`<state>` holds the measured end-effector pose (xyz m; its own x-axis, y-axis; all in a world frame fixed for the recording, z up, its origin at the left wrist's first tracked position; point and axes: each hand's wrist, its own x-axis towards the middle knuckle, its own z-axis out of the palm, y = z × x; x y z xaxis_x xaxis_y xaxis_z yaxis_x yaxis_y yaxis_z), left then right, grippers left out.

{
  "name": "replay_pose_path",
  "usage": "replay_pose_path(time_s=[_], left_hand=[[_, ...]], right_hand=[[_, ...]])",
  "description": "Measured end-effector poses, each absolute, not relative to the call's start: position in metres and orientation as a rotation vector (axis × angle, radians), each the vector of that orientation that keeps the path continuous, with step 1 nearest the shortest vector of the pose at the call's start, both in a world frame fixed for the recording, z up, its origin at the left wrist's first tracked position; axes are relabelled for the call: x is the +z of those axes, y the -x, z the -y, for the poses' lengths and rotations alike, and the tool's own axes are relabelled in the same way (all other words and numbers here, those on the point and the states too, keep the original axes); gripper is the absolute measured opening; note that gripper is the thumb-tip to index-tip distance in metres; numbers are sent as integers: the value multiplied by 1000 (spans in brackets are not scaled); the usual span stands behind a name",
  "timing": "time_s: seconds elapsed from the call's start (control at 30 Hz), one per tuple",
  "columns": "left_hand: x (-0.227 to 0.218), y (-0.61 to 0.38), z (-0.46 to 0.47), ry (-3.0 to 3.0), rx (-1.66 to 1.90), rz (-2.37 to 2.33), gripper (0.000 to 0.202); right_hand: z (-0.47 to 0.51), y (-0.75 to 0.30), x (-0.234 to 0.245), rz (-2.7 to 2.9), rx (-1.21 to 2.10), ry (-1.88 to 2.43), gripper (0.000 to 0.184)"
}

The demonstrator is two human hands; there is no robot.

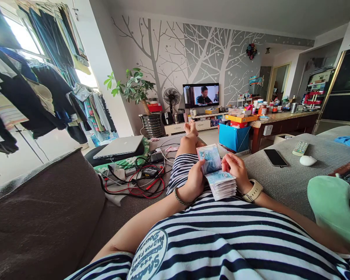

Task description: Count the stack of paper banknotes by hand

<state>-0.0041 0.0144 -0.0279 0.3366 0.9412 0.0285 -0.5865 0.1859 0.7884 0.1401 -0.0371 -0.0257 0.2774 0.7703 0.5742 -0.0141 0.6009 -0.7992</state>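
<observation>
The left hand (195, 179) has its fingers clamped on the raised part of the banknotes (209, 156), thumb across the printed face; the right hand (236, 167) has its fingers bunched together at the notes' right edge, though whether they pinch 1 cannot be told. Just below the fingers, the other notes lie folded in a layered stack above the striped shirt (210, 241). The step in hand looks like leafing through the notes; the next move seems to call for the right fingers to part 1 note cleanly while the left steady the bundle. Right of the fingers, a phone (276, 157) lies on the sofa (280, 186); left, tangled cables (147, 182).
</observation>
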Motion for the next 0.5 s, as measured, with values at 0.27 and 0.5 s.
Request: replay_pose_path(time_s=[0.27, 0.5], left_hand=[[-19, 5, -3, -832, 1148, -521, 27], [-19, 7, 0, -900, 1138, -500, 30]], right_hand=[[25, -146, -29, 1125, 597, 903, 72], [24, -147, -31, 1174, 526, 927, 63]])
